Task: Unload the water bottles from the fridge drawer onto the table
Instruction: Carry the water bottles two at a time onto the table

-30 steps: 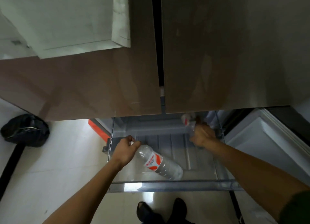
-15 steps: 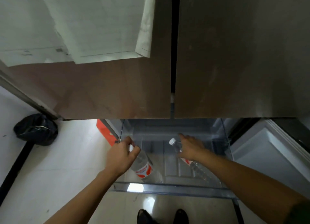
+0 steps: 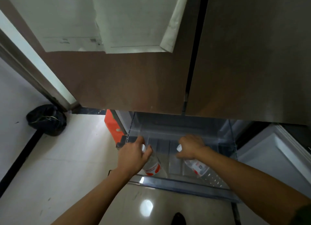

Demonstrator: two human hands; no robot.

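Fridge drawer (image 3: 185,184) pulled out: the left bottle (image 3: 152,167) is gripped near its cap by the left hand (image 3: 133,155), the right bottle (image 3: 196,167) by the right hand (image 3: 190,147).

A black bag (image 3: 46,120) sits on the pale floor (image 3: 58,165) by the wall. An orange box (image 3: 112,125) stands farther right.

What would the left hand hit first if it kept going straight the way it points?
Probably the fridge drawer's back wall. The left hand, gripping a water bottle, points forward into the drawer, and nothing else seems to lie in line, though depth is unclear.
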